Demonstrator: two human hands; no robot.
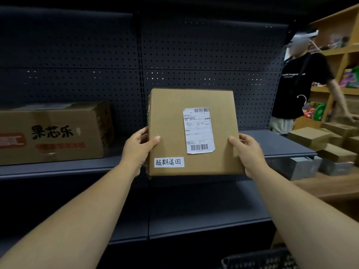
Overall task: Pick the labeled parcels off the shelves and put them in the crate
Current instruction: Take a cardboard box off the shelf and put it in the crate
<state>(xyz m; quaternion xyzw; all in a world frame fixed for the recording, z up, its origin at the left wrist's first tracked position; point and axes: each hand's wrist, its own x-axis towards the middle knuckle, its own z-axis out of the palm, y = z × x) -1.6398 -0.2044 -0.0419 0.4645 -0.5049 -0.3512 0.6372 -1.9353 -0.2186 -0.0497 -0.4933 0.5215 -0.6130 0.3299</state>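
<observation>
A square brown cardboard parcel point(171, 125) is held upright in front of the dark shelf unit, facing me. It bears a white shipping label with barcodes and a small white sticker with handwritten characters at its lower left. My left hand point(137, 150) grips its left edge, thumb on the front. My right hand point(247, 154) grips its right edge the same way. The dark crate point(258, 259) shows only as a rim at the bottom right, below my right forearm.
A large printed carton point(56, 133) sits on the grey shelf point(58, 167) to the left. Lower shelves run below. A person in a black shirt point(303, 84) stands at right by wooden shelving, beside a table with several small boxes point(310, 136).
</observation>
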